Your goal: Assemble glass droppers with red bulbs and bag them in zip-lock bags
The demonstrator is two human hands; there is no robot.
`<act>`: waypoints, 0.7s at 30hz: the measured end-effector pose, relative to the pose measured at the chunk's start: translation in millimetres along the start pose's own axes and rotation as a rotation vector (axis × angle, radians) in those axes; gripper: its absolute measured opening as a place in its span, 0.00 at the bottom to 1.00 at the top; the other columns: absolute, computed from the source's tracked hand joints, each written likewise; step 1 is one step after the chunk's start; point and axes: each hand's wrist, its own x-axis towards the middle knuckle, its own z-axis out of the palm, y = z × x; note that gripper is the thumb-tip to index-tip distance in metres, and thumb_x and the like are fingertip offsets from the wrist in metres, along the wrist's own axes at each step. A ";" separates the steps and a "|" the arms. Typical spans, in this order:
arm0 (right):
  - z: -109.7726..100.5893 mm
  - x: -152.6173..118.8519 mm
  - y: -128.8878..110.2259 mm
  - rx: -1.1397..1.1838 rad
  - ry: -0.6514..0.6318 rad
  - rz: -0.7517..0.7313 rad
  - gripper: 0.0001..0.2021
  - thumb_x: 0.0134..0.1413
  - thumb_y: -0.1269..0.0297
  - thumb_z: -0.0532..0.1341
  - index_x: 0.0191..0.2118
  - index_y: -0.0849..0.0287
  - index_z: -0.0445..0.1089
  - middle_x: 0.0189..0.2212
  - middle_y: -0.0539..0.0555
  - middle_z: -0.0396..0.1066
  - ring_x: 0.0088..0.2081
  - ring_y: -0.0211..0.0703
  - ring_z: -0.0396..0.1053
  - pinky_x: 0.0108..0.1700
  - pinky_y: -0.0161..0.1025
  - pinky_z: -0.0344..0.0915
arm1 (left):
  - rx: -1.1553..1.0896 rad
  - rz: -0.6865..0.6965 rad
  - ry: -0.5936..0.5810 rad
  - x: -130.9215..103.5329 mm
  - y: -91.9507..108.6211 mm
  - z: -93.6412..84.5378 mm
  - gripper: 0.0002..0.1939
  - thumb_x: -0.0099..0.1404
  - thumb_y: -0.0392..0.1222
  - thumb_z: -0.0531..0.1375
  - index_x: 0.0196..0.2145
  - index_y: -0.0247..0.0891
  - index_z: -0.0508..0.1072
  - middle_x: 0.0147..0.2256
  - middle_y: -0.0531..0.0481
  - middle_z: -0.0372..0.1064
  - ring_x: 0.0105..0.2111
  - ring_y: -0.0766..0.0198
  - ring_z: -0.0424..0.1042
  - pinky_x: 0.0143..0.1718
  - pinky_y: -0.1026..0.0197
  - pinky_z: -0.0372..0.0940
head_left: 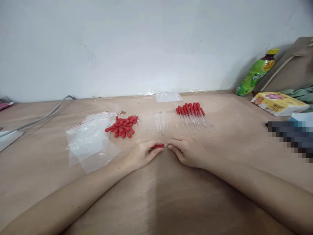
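Note:
Between the fingers of my left hand (144, 152) is a red rubber dropper bulb (158, 146). My right hand (187, 150) pinches a thin glass dropper tube (166, 146), whose end meets the bulb's mouth; most of the tube is hidden by my fingers. Beyond my left hand lies a heap of loose red bulbs (124, 125). Bare clear tubes (160, 121) lie in a row in the middle. Further right, several droppers with red bulbs on their tubes (192, 114) lie side by side.
Clear zip bags (89, 138) lie at the left, and another bag (168, 97) is by the wall. A grey cable (52, 111) crosses the far left. At the right are a green bottle (255, 76), a yellow tissue pack (278, 103) and a dark blurred object (290, 137).

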 end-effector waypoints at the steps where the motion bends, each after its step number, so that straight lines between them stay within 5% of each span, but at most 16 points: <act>1: -1.2 0.3 -1.2 0.003 -0.013 0.006 0.11 0.58 0.67 0.50 0.36 0.59 0.69 0.30 0.52 0.68 0.28 0.35 0.63 0.29 0.33 0.51 | 0.025 0.021 -0.003 1.1 0.6 -0.8 0.07 0.63 0.38 0.55 0.37 0.36 0.70 0.32 0.49 0.73 0.32 0.65 0.71 0.33 0.63 0.66; 4: -9.4 1.6 -5.2 0.002 -0.042 0.013 0.11 0.58 0.67 0.49 0.35 0.60 0.69 0.31 0.53 0.69 0.29 0.36 0.63 0.30 0.33 0.53 | 0.094 0.070 0.008 3.1 1.1 -1.6 0.07 0.63 0.36 0.54 0.39 0.36 0.69 0.33 0.48 0.71 0.33 0.64 0.70 0.34 0.63 0.66; 8: -32.3 8.7 -1.2 -0.034 -0.071 0.081 0.10 0.53 0.69 0.52 0.31 0.60 0.70 0.27 0.52 0.69 0.27 0.36 0.63 0.29 0.33 0.52 | 0.119 -0.022 0.175 0.9 -2.7 0.8 0.24 0.60 0.37 0.57 0.53 0.36 0.56 0.43 0.42 0.62 0.37 0.63 0.67 0.37 0.60 0.66; 13: -55.4 40.1 24.2 0.009 0.003 0.464 0.09 0.47 0.67 0.55 0.21 0.60 0.68 0.19 0.51 0.67 0.24 0.37 0.63 0.26 0.33 0.53 | 0.133 -0.157 0.102 -0.3 -5.1 1.1 0.24 0.59 0.39 0.57 0.51 0.37 0.55 0.39 0.46 0.59 0.27 0.68 0.63 0.32 0.61 0.65; 16: -50.5 65.0 40.9 -0.071 0.032 0.662 0.12 0.47 0.63 0.55 0.18 0.60 0.67 0.19 0.53 0.67 0.25 0.40 0.64 0.26 0.35 0.55 | 0.156 -0.149 0.058 1.0 -3.1 0.0 0.20 0.59 0.38 0.56 0.48 0.37 0.57 0.37 0.48 0.60 0.28 0.67 0.63 0.34 0.60 0.63; 21: -25.7 89.1 62.4 -0.209 0.090 0.867 0.16 0.52 0.57 0.51 0.29 0.62 0.71 0.27 0.59 0.70 0.34 0.50 0.67 0.32 0.41 0.60 | 0.170 -0.160 0.043 0.8 -2.0 -0.3 0.18 0.59 0.38 0.57 0.47 0.38 0.59 0.36 0.49 0.60 0.30 0.65 0.63 0.35 0.60 0.62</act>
